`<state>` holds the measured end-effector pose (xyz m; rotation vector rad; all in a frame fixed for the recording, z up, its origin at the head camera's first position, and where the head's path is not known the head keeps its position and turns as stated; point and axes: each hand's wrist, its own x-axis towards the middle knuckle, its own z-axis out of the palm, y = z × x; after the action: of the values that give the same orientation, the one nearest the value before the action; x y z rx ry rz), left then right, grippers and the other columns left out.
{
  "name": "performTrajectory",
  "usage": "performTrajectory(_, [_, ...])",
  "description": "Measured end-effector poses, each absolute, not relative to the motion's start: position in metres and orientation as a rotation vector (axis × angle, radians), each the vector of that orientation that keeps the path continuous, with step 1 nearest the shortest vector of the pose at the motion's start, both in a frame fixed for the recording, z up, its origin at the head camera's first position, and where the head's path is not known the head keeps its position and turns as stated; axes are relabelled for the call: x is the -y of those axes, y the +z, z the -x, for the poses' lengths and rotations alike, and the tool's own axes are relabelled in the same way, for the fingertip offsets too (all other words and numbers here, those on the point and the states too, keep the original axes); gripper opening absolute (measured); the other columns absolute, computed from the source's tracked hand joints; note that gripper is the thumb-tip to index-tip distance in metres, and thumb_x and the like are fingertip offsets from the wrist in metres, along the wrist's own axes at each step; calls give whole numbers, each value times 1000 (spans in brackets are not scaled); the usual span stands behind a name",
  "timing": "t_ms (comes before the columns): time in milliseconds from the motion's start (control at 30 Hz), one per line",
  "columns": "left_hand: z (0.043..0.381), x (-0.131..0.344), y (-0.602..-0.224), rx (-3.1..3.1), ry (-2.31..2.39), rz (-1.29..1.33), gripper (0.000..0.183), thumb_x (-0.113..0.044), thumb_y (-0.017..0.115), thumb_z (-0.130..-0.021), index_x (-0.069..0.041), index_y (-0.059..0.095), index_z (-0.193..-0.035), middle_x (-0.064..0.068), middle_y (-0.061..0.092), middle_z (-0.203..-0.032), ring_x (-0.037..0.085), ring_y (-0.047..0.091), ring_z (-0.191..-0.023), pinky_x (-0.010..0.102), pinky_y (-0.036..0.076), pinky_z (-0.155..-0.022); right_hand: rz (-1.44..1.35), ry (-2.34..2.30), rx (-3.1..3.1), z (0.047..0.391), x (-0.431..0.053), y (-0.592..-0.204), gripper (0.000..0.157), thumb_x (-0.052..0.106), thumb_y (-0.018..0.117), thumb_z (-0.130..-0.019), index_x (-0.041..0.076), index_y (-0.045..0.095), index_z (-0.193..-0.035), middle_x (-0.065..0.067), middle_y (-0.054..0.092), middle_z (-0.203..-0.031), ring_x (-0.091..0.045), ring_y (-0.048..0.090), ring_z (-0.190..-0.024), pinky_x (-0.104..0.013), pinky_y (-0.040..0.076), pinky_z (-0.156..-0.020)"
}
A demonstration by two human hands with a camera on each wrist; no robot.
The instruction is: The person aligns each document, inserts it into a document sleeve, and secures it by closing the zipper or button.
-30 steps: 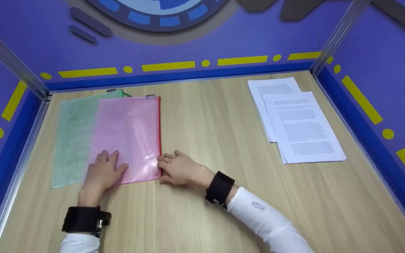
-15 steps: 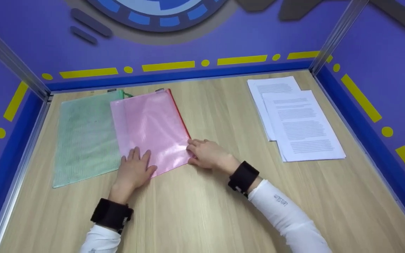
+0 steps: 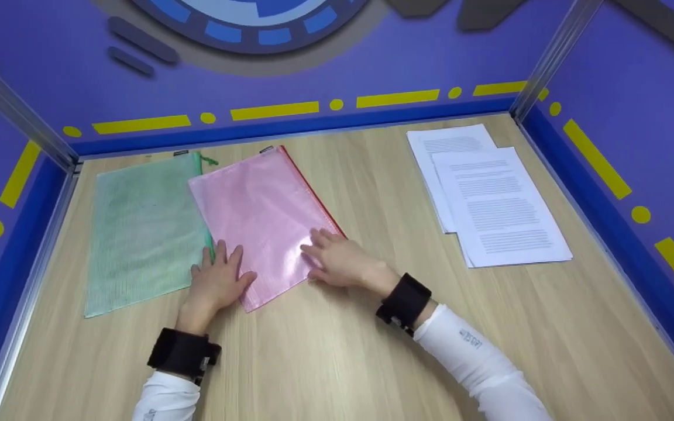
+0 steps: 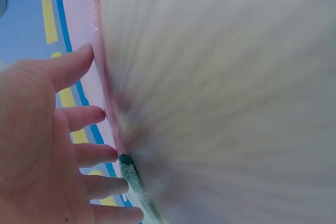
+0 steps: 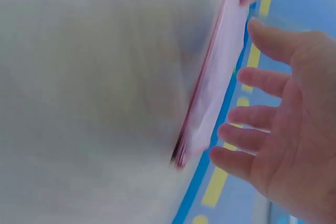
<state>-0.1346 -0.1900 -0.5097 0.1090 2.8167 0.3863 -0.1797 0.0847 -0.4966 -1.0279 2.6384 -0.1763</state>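
A pink zip folder [image 3: 255, 199] with a red zip edge lies slanted on the wooden table. To its left is a green mesh zip folder [image 3: 144, 228], its zip pull pointing toward the pink one. My left hand [image 3: 215, 285] has its fingers spread at the pink folder's lower left side, fingertips reaching the green folder's lower right edge. Over the pink folder's lower right corner is my right hand [image 3: 340, 260], fingers extended and hiding that corner. In the right wrist view, the right hand's fingers [image 5: 252, 116] are relaxed and hold nothing.
Two overlapping stacks of printed paper [image 3: 492, 204] lie at the right of the table [image 3: 337, 362]. Blue-purple panels [image 3: 337, 64] with yellow marks wall in the back and both sides.
The pink folder has slid right off the green one and turned so its lower end swings right. Both hands moved right with it; the right fingers have shifted from its zip edge onto its surface.
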Motion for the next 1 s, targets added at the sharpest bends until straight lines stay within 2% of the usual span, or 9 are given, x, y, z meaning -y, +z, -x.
performTrajectory(133, [136,192,-510,-2776,448,-93,74,-48,47,-100,-4,25,-156,35,8,-161,65,4,-144,83,16,-106,992,-89,-2569,171,-74,-498,67,52,48,-100,23,29,-157,-23,19,-164,-40,20,-153,-52,27,-123])
performTrajectory(267, [138,200,-511,-2766,449,-92,74,-49,45,-101,-6,24,-157,31,8,-163,65,5,-143,85,15,-104,930,-76,-2549,169,-71,-500,67,52,47,-101,24,27,-158,-24,14,-165,-39,16,-154,-55,26,-122])
performTrajectory(533, [138,209,-512,-2793,386,-93,72,-48,43,-102,-3,25,-156,31,11,-162,63,5,-145,84,11,-106,987,-167,-2545,175,-78,-501,62,49,50,-100,19,39,-153,-23,20,-164,-40,20,-153,-56,31,-120])
performTrajectory(733, [134,191,-509,-2804,372,-217,72,-42,44,-103,4,25,-154,29,17,-162,55,12,-149,76,12,-114,1023,-222,-2603,185,-96,-502,49,40,56,-99,12,54,-140,-23,37,-156,-40,31,-149,-54,36,-118])
performTrajectory(867, [132,175,-506,-2813,335,-284,70,-41,49,-102,3,30,-153,29,23,-161,51,20,-149,74,17,-115,1018,-262,-2631,193,-111,-503,42,36,58,-99,6,58,-129,-26,41,-152,-44,35,-146,-53,38,-116])
performTrajectory(1000, [129,155,-505,-2815,286,-335,68,-42,54,-100,-1,37,-151,28,29,-159,48,26,-148,70,20,-116,1009,-339,-2640,203,-131,-507,41,31,61,-97,1,58,-125,-30,42,-150,-49,35,-144,-52,35,-118])
